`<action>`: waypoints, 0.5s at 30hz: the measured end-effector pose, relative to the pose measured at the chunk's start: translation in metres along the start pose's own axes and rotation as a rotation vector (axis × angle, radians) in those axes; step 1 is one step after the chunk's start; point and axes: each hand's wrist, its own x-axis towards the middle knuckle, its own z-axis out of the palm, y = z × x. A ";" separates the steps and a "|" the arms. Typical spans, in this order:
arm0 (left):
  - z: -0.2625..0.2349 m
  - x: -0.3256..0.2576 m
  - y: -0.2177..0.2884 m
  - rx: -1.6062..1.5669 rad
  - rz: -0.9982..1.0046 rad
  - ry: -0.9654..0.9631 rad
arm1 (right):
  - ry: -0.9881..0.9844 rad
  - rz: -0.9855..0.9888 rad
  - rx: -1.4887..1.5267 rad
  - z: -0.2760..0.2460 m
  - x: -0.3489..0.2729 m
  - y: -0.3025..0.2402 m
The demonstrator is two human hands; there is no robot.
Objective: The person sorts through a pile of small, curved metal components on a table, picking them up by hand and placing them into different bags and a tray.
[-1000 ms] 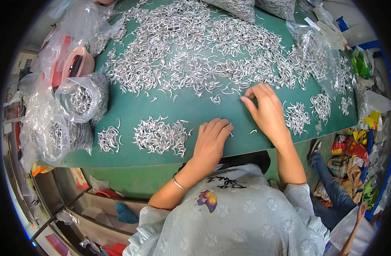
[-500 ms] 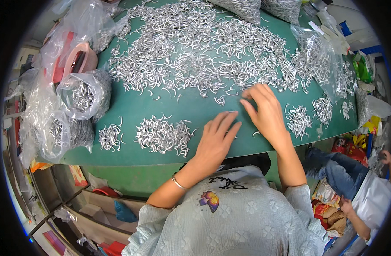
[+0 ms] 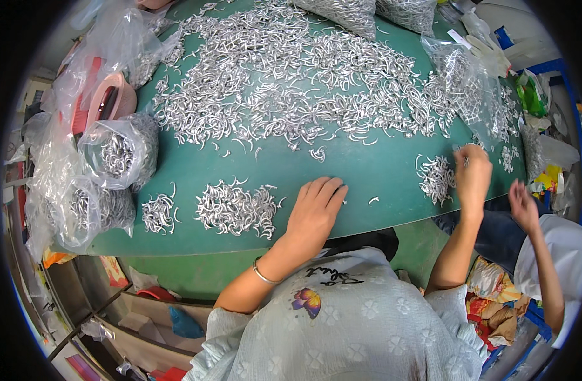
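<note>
Silvery curved metal pieces lie in a broad spread over the far part of the green table. My left hand rests near the front edge, palm down with fingers laid forward, and holds nothing that shows. A loose curved piece lies to its right, and a larger heap to its left. At the right, my right hand is over a small pile, fingers curled in; whatever they hold is hidden. Just left of it sits another small heap.
Clear plastic bags of metal pieces stand at the left, by a pink basket. More filled bags lie at the back, and another bag at the right. A co-worker's hand is near the table's right edge.
My right hand has moved right, from the middle of the table to the small piles. My left hand has shifted slightly. The co-worker's hand has risen toward the table.
</note>
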 end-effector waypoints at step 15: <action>0.001 -0.007 0.000 -0.028 -0.029 0.026 | -0.104 -0.467 0.359 0.033 0.003 -0.101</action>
